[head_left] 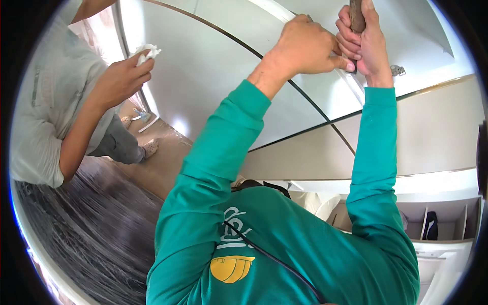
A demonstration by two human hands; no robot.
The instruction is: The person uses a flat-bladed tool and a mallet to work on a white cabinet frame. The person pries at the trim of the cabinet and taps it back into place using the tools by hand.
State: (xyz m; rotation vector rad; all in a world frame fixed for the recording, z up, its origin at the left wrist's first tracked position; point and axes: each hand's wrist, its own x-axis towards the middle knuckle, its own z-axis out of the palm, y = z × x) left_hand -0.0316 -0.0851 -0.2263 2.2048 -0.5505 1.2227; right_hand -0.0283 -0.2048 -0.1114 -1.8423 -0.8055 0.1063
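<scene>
While the right hand (363, 43) grips a brown handle (357, 15), the left hand (305, 46) presses curled fingers against the white panel (213, 66). Nearby, another person's hand (119, 79) clutches a white cloth (147, 51).

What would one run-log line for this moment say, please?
right hand: grips brown handle | left hand: on white panel | co-worker's hand: holds white cloth

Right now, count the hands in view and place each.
3. The left hand presses on the white panel; the right hand grips a brown handle; a co-worker's hand holds a white cloth. Others may be hidden.
</scene>
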